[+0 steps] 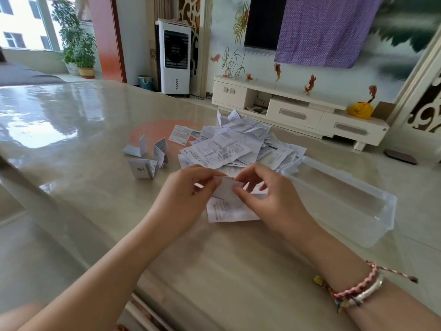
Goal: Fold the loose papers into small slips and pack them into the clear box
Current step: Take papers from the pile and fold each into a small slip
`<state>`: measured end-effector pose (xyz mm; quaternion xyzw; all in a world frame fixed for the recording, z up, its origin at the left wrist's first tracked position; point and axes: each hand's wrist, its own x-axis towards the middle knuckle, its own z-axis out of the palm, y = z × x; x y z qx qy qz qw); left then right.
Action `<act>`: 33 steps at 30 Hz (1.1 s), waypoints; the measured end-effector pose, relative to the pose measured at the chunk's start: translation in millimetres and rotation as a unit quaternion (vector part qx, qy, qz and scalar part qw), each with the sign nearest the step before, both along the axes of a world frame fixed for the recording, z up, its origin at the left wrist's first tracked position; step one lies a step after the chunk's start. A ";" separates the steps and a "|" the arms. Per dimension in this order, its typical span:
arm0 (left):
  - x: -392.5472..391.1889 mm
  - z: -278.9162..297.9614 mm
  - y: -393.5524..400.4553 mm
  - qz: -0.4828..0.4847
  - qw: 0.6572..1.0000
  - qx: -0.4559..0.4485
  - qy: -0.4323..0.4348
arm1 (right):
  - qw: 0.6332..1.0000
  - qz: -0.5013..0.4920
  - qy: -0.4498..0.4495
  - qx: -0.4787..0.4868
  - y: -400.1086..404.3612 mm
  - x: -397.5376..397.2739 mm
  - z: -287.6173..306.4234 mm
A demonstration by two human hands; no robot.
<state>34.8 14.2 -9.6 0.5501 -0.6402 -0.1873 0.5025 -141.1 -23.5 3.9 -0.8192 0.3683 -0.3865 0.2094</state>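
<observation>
Left hand (183, 187) and right hand (265, 194) pinching one paper (226, 191) between them, loose pile (238, 144) just beyond, clear box (358, 211) right

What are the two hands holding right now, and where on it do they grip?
A partly folded paper. The left hand pinches its left edge, the right hand its right edge, fingertips along the fold.

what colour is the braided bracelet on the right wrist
Pink, the braided bracelet beside a white one; the head view shows it.
</observation>
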 end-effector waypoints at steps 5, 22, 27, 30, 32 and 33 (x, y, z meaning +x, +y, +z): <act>24.7 8.9 1.9 0.160 0.986 -0.034 -0.042 | 0.998 -0.027 0.057 0.021 -3.1 -0.1 -4.7; 73.3 -13.9 -14.7 0.228 0.958 0.067 -0.161 | 0.952 -0.009 0.306 -0.004 -16.0 21.8 5.2; 70.8 -9.9 -15.1 0.225 0.952 0.067 -0.197 | 0.924 -0.004 0.383 0.002 -23.7 38.3 8.2; 68.0 -9.2 -10.7 0.204 0.952 0.062 -0.221 | 0.918 -0.009 0.395 0.009 -33.4 44.2 8.0; 65.6 -8.2 -7.0 0.191 0.952 0.055 -0.233 | 0.921 -0.007 0.388 0.018 -35.8 44.0 8.8; 64.7 -8.2 -6.0 0.184 0.952 0.050 -0.239 | 0.926 -0.005 0.378 0.020 -35.8 41.7 8.9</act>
